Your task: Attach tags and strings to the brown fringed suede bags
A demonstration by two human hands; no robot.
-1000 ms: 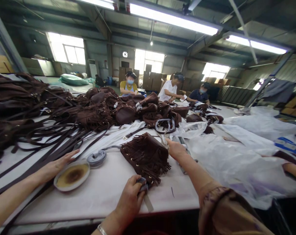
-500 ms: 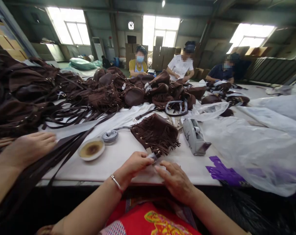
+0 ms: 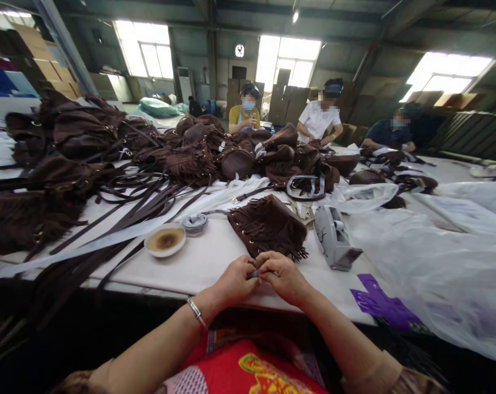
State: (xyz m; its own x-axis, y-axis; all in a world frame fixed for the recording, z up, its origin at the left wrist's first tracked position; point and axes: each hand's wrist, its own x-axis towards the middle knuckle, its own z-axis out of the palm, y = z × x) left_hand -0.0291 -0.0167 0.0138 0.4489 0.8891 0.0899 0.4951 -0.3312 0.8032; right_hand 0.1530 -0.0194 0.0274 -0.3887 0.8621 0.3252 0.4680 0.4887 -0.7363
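Observation:
Just in front of me on the table lies a dark brown fringed bag [image 3: 268, 224] with metal eyelets along its edge. My left hand [image 3: 235, 278], with a silver bangle at the wrist, is closed at the bag's near edge. My right hand [image 3: 284, 276] meets it there, its fingers also pinched. Between them shows a narrow grey-wrapped strap piece [image 3: 253, 274], gripped from both sides; the fingers hide most of it. A grey tape dispenser [image 3: 334, 241] stands right of the bag.
Left of the bag are a shallow dish [image 3: 166, 241] of brownish paste and a coiled grey strap [image 3: 195, 223]. Brown bags [image 3: 182, 156] and long straps [image 3: 137, 219] pile up behind. Plastic sheeting [image 3: 428, 262] covers the right side. Several people work across the table.
My right hand has moved in and closed on the strap piece beside my left. Another person's hand at the left has gone from view. The view has swung leftward.

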